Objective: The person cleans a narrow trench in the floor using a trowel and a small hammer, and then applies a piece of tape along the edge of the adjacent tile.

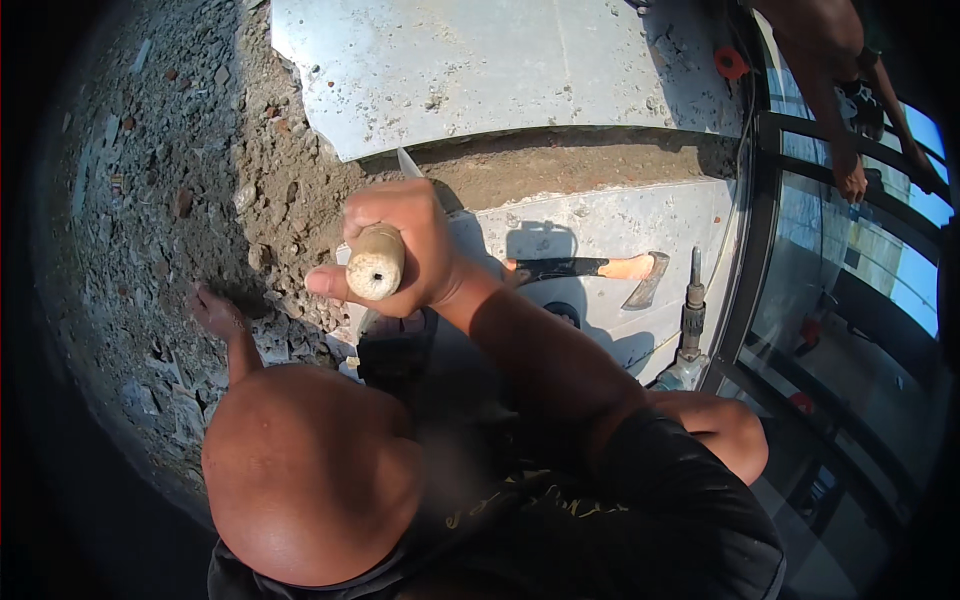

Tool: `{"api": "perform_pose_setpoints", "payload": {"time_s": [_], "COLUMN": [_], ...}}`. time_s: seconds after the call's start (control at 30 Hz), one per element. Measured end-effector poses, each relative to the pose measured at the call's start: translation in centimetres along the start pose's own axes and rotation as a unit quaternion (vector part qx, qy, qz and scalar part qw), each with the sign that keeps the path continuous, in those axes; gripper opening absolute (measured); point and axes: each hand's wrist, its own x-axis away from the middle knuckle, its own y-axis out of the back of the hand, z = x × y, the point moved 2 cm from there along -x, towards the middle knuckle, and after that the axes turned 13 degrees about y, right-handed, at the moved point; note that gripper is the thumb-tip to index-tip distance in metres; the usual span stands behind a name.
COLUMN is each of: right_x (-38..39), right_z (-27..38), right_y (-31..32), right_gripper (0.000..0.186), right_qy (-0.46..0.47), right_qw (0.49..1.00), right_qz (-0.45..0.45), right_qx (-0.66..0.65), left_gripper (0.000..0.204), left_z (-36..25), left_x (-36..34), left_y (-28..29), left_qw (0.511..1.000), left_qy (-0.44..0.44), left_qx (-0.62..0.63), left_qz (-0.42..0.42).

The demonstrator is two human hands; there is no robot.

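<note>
Head view. Seems to be a digging or scraping step: right hand clamped in a full fist around a thick wooden handle, with the round butt end turned up toward the camera and the thumb stretched out to the left along it. Just beyond the knuckles, a pointed metal blade aimed at the strip of brown soil between two pale concrete slabs.

Probably calls next for a firm, steady grip and a downward push or strike along the handle, with the tip kept on the soil and off the slab edge.

Right forearm raised and slanted up from the lower right, wrist bent slightly inward. Left hand low and well to the left of the fist, resting on grey rubble, fingers curled; cannot tell whether closed on something or only pressing down.

To the right of the fist, on the near slab, a small axe lying flat, and further right a power tool with a chisel bit. Far up to the right, another person's arm.
</note>
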Motion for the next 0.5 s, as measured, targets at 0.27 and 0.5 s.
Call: {"api": "perform_pose_setpoints", "payload": {"time_s": [0.27, 0.5], "right_x": [4.6, 2.3], "right_z": [-6.9, -3.9], "right_y": [12.6, -9.7], "right_gripper": [0.036, 0.040], "right_qy": [-0.070, -0.045], "right_qw": [0.915, 0.996], "right_qz": [-0.056, -0.078], "right_qx": [0.392, -0.025], "left_gripper": [0.060, 0.053], "left_z": [-10.9, -10.4], "left_x": [11.0, 9.5], "left_y": [-10.8, -10.8], "left_qw": [0.931, 0.969], "left_qy": [-0.259, -0.122], "left_qx": [-0.247, -0.030], "left_qz": [0.070, 0.213]}}
